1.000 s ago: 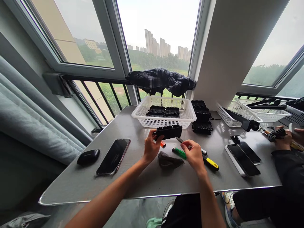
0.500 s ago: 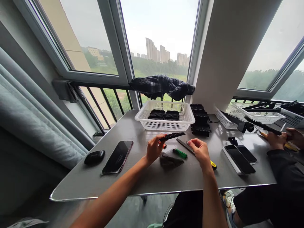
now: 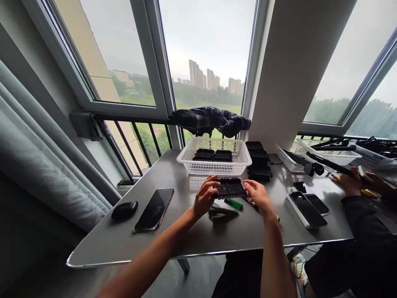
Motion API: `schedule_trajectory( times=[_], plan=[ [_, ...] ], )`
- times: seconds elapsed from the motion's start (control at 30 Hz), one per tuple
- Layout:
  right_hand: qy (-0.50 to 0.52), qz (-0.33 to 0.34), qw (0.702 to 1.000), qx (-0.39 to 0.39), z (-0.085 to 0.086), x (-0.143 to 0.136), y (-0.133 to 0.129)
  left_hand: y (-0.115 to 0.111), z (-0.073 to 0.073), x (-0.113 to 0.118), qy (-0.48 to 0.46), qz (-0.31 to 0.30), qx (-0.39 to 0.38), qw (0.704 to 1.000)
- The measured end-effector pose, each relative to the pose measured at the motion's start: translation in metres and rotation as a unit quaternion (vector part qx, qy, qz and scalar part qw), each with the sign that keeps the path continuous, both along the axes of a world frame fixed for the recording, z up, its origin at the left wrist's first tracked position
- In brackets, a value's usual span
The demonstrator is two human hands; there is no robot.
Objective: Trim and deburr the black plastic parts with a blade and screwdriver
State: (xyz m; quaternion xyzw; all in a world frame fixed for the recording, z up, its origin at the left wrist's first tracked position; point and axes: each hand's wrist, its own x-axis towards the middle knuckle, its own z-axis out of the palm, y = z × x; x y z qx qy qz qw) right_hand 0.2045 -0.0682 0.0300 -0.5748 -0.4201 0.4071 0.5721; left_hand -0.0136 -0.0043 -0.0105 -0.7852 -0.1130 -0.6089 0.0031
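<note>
My left hand [image 3: 205, 198] grips the left end of a flat black plastic panel [image 3: 230, 188] with toothed long edges. The panel is held above the table, its broad face turned toward me. At its right end is my right hand [image 3: 259, 196], thumb and fingers closed at the edge; whether they pinch anything else there is hidden. Under the panel lie a green lighter [image 3: 234, 204] and a dark crumpled piece [image 3: 222, 212]. A thin tool with a yellow end [image 3: 278, 218] is mostly covered by my right hand.
A white basket [image 3: 214, 169] holds similar black panels, and more are stacked beside it [image 3: 259, 162]. Phones [image 3: 154, 210] [image 3: 308, 209] and a black case [image 3: 124, 210] lie on the grey table [image 3: 182, 244]. At the right, a co-worker's hands [image 3: 352, 184] handle a long black part.
My left hand has tilted the panel from nearly edge-on to face me. My right hand has come up from over the thin tool to the panel's right end.
</note>
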Motion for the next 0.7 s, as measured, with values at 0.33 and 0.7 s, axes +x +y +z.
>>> schedule_trajectory(
  times=[0.33,0.7],
  plan=[
    [0.005,-0.037,0.998,0.045,0.004,-0.012,0.015,-0.001,-0.002,0.013,-0.119,0.079,-0.184,0.972],
    [-0.089,-0.090,0.990,0.070,0.001,0.005,0.013,0.005,0.027,0.029,-0.130,-0.270,-0.591,0.749]
  ],
)
